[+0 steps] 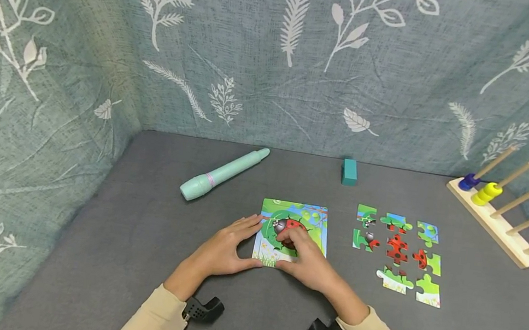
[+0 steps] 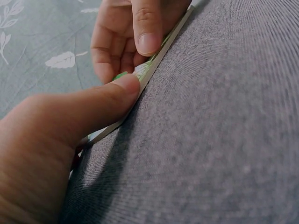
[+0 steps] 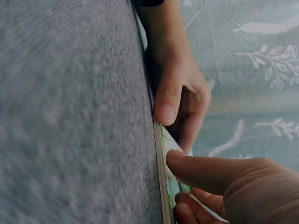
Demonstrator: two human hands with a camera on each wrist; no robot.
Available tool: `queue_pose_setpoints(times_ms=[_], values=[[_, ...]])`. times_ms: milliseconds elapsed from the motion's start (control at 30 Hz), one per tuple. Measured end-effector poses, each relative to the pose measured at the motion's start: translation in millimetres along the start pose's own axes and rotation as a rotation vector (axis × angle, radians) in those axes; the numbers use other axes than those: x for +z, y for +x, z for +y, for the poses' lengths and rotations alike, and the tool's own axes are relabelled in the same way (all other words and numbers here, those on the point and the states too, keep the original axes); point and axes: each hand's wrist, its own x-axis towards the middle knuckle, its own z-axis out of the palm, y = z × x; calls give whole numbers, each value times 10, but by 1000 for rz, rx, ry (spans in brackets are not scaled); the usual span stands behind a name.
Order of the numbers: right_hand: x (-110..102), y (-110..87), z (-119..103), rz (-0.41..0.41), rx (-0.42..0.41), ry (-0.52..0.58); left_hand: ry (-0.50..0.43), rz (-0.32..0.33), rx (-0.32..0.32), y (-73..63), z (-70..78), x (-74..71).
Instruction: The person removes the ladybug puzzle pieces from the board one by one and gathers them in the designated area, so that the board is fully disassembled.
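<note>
A square picture board (image 1: pixel 320 216) with a ladybug on a green leaf lies flat at the middle of the table. My left hand (image 1: pixel 227 246) holds its left side, fingers along the left edge and thumb at the near corner. Over the board's lower part, my right hand (image 1: pixel 307 261) has its thumb and fingers curled together. A bit of a green jigsaw piece (image 3: pixel 185 188) shows between them in the right wrist view, mostly hidden by the fingers. Several loose ladybug jigsaw pieces (image 1: pixel 398 249) lie in rows right of the board.
Behind the board lie a mint-green tapered stick (image 1: pixel 231 171) on the left and a teal block (image 1: pixel 349 172) on the right. A wooden peg stand (image 1: pixel 499 227) with blue and yellow beads stands far right. A patterned curtain (image 1: pixel 257 65) hangs behind the table.
</note>
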Motion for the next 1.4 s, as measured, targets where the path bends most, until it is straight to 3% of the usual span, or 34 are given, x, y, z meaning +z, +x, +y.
queue_pose_setpoints(times_ms=[267,500,767,1133,1400], values=[[74,8,-36,13,47,12,-10,-2,-13,-19,-19,4],[81,22,-61,7,37,-11,-1,-4,-22,-53,-31,12],[-75,-47,-63,1,40,0,-1,-5,-26,-96,-28,1],[-671,-533,177,60,101,-139,-15,-30,-53,-58,-25,-16],[-968,-939,384,175,112,-251,-17,-39,-54,-40,-14,-18]])
